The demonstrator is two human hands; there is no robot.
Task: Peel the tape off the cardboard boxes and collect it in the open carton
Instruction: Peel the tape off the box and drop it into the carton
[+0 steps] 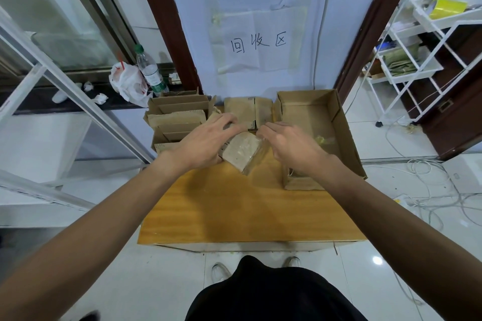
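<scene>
Both forearms reach forward from the bottom corners of the view and meet over the far half of the wooden counter (234, 203), just left of the open carton (345, 135). The left hand (206, 143) lies palm down, with its fingers (229, 120) curled over the far edge of a small cardboard box (243, 150) and gripping it. The box is tilted, one corner pointing toward the person, and it sits just left of the carton's near wall. The right hand (292, 146) comes in above that wall with its wrist slightly bent. Its fingers (263, 130) are drawn together and pinch the box's far right corner; whether they nip tape or bare cardboard cannot be told. A glossy strip of clear tape (257, 161) shows on the side of the box nearest the carton. Inside the carton lies a crumpled wad of yellowish tape (323, 140). Left of the carton, past the hands, is a stack of flattened boxes (177, 117), and one more flattened box (247, 109) lies flat against the carton's far left corner. On the wall above and behind the carton, a taped-up paper sign (258, 41) bears the handwritten characters 回收区. Further left of the carton a water bottle (150, 70) with a green cap stands on a ledge; its label is too blurred to read.
</scene>
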